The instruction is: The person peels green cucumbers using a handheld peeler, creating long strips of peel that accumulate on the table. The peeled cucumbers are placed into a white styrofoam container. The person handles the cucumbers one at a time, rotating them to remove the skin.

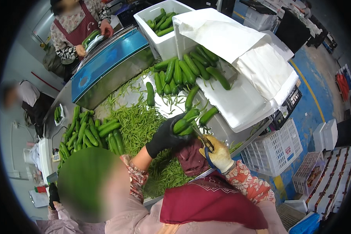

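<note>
My left hand [165,136], in a black glove, grips a few green cucumbers [180,126] above the metal table. My right hand [219,155], in a pale, yellowish glove, holds scissors [207,143] with dark handles. Their blades reach up against the stem end of the held cucumbers; whether they touch a stem is hard to tell. A loose cucumber [208,115] lies just beyond the scissors. Under my hands are a maroon cloth [191,159] and a deep heap of green stem trimmings [137,122].
A tipped polystyrene box [239,109] spills cucumbers [178,73] onto the table. Behind it stands an upright polystyrene box [161,44]. More cucumbers [87,134] are piled at left. Across the blue-topped machine [111,64] a person handles a wrapped pack. White crates [273,150] stand at right.
</note>
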Available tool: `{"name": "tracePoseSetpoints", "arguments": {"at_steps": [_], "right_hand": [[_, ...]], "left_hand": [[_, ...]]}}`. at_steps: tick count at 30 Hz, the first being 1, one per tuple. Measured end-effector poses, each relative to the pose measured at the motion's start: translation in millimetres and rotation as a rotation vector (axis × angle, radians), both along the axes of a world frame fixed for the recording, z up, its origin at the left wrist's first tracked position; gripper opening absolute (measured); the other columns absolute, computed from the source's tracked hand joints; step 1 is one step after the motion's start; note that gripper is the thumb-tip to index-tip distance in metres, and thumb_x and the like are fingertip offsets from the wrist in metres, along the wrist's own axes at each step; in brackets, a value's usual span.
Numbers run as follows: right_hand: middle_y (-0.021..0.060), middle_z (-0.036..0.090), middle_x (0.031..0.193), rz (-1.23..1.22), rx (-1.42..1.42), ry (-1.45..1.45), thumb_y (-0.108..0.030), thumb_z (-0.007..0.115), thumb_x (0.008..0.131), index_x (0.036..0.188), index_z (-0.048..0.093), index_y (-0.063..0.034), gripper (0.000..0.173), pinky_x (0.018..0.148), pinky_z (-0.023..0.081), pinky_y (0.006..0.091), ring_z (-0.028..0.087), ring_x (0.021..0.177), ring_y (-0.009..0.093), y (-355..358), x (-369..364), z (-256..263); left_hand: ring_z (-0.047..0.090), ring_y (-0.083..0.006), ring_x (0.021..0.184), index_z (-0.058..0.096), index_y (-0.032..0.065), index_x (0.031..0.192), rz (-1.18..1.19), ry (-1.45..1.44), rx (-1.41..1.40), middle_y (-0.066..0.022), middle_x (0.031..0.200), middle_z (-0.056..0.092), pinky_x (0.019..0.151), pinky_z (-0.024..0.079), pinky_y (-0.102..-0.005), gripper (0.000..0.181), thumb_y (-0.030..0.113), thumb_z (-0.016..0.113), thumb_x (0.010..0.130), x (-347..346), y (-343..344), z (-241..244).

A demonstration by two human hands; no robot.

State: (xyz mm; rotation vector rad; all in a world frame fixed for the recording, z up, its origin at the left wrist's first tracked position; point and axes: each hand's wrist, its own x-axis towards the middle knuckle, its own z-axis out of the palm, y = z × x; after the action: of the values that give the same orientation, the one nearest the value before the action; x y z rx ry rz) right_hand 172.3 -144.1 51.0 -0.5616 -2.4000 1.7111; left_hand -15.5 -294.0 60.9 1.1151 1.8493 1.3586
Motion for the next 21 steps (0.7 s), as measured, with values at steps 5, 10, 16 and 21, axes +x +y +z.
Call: {"name": "tracePoseSetpoints", "arguments": {"at_steps": [5,10,16,21], "right_hand": [[0.0078,0.068,0.092,0.010,0.041,0.024,-0.018,0.070,0.081,0.116,0.060,-0.0081,0.038,0.077,0.051,0.0275,0.066,0.083,0.014,-1,3,-10],[0.0076,0.067,0.096,0.028,0.039,-0.056,-0.017,0.071,0.079,0.116,0.061,-0.0089,0.039,0.076,0.052,0.0284,0.065,0.083,0.015,-4,2,0],[0.0085,0.067,0.103,0.048,0.009,0.027,-0.015,0.070,0.080,0.116,0.061,-0.0067,0.038,0.076,0.052,0.0276,0.065,0.089,0.014,-8,0,-1],[0.0012,0.063,0.091,-0.050,-0.022,0.013,-0.010,0.066,0.083,0.117,0.060,-0.0039,0.035,0.067,0.044,0.0223,0.050,0.070,0.006,-5,20,-4]], "left_hand": [[0.057,-0.0186,0.108,0.046,0.0033,0.130,0.047,0.040,-0.035,-0.0108,0.119,0.059,0.095,0.044,-0.0334,0.074,0.021,0.082,0.068,10,-8,-1],[0.061,-0.0248,0.104,0.048,0.0052,0.130,0.067,0.231,-0.088,-0.0140,0.116,0.061,0.091,0.047,-0.0357,0.074,0.026,0.082,0.067,12,-11,1],[0.063,-0.0309,0.101,0.050,0.0083,0.129,0.078,0.363,-0.155,-0.0159,0.113,0.063,0.087,0.050,-0.0383,0.074,0.028,0.082,0.066,20,-12,-3],[0.065,-0.0322,0.090,0.054,0.0095,0.126,0.116,0.361,-0.009,-0.0163,0.101,0.065,0.080,0.051,-0.0386,0.069,0.035,0.079,0.067,23,-17,1]]}}
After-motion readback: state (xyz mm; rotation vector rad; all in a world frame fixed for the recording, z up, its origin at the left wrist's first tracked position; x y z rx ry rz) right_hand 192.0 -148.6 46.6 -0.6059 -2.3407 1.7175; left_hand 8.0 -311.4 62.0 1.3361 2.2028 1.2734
